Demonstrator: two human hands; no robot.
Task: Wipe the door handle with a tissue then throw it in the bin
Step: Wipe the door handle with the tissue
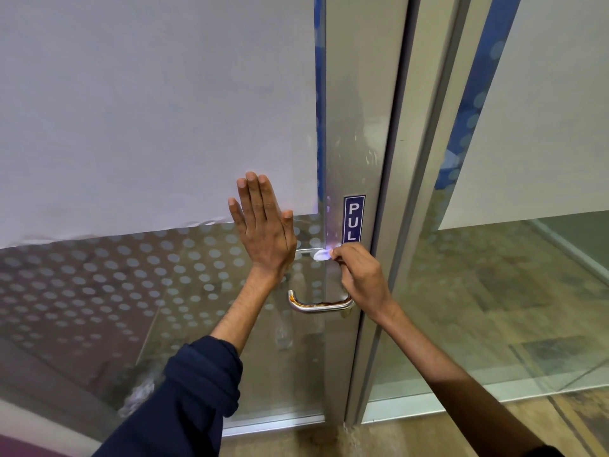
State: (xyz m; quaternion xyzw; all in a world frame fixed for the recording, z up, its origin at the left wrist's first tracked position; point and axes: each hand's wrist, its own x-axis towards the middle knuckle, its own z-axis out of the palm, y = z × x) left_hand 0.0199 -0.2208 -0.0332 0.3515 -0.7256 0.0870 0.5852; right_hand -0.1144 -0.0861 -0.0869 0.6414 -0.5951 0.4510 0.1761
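A glass door carries a silver U-shaped door handle (pixel 318 306) with brown rust-like stains along its lower bar. My right hand (pixel 361 278) is shut on a small white tissue (pixel 321 255), pressing it against the top end of the handle, just under a blue PULL sign (pixel 354 217). My left hand (pixel 265 225) lies flat and open against the glass to the left of the handle, fingers pointing up. The upper bar of the handle is mostly hidden behind my hands. No bin is in view.
White paper (pixel 148 110) covers the upper glass, with a dotted frosted band (pixel 115 268) below it. A metal door frame (pixel 389 192) runs down beside the handle, with another glass panel (pixel 510 275) to the right. Wood-look floor (pixel 445 433) lies below.
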